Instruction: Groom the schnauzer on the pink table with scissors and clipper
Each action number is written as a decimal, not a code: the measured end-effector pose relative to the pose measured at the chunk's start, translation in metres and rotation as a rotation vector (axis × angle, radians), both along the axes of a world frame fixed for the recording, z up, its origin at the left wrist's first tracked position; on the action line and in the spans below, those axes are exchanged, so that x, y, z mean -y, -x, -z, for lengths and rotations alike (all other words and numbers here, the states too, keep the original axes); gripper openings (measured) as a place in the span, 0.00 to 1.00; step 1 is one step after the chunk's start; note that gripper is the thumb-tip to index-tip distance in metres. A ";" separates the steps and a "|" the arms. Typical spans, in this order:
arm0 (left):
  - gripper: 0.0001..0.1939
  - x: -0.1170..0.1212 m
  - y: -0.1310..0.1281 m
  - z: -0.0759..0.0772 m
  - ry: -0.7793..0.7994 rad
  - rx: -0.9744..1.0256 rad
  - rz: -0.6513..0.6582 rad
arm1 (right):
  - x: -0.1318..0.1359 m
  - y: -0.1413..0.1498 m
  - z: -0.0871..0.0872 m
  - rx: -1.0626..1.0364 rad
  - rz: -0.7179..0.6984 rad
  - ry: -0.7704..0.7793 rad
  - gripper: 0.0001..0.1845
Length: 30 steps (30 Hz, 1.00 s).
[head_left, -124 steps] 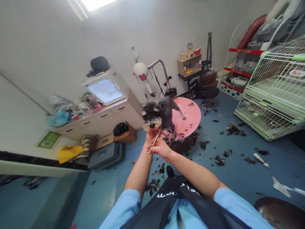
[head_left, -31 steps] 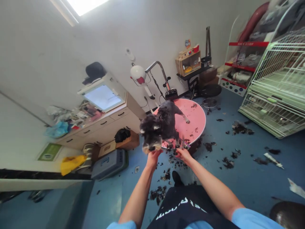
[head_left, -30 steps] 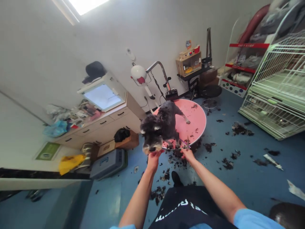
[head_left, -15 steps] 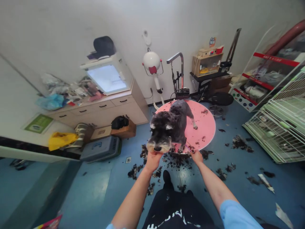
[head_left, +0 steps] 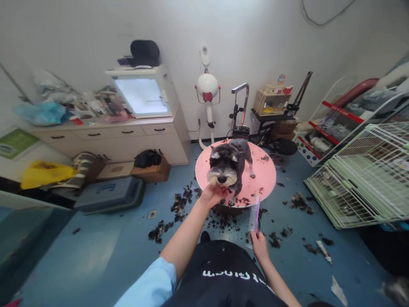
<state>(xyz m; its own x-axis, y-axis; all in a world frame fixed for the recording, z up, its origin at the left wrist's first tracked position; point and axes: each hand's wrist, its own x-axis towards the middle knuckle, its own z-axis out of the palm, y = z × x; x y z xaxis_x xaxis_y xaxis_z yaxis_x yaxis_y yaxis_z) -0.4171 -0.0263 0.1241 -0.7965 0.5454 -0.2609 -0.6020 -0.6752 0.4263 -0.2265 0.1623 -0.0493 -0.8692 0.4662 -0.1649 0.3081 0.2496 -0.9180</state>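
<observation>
A grey and black schnauzer-type dog (head_left: 245, 154) with a pale beard stands on a round pink grooming table (head_left: 266, 183), facing me. My left hand (head_left: 212, 195) is cupped under its chin, the fingers curled against the beard and partly hidden by it. Lower and to the right, clear of the table's rim, my right hand (head_left: 259, 245) grips a metal grooming comb (head_left: 254, 215) with a purple edge. The comb points up towards the table. A small dark part shows beside the comb at my fingers; I cannot make it out.
Dark clumps of cut hair (head_left: 179, 204) lie on the blue floor and table. A grooming arm (head_left: 246, 100) and a white lamp-like stand (head_left: 209, 113) rise behind. Wire cages (head_left: 361, 179) stand at right, a grey pet carrier (head_left: 107, 194) at left by the cabinet (head_left: 137, 136).
My right hand has drawn back from the dog's front legs towards my body, bringing the comb into plain sight. My left hand remains at the dog's chin. The dog's head is raised more.
</observation>
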 end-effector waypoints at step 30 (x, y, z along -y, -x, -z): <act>0.16 0.000 0.023 -0.014 0.187 -0.138 0.079 | 0.071 0.092 -0.145 -0.473 0.015 0.195 0.12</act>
<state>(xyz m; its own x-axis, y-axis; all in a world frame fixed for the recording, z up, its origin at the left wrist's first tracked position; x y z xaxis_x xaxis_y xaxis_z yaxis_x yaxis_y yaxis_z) -0.4398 -0.0268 0.1382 -0.7885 0.5598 -0.2549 -0.5773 -0.5304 0.6208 -0.3184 0.0914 0.0956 -0.8633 0.4787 0.1600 -0.1505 0.0585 -0.9869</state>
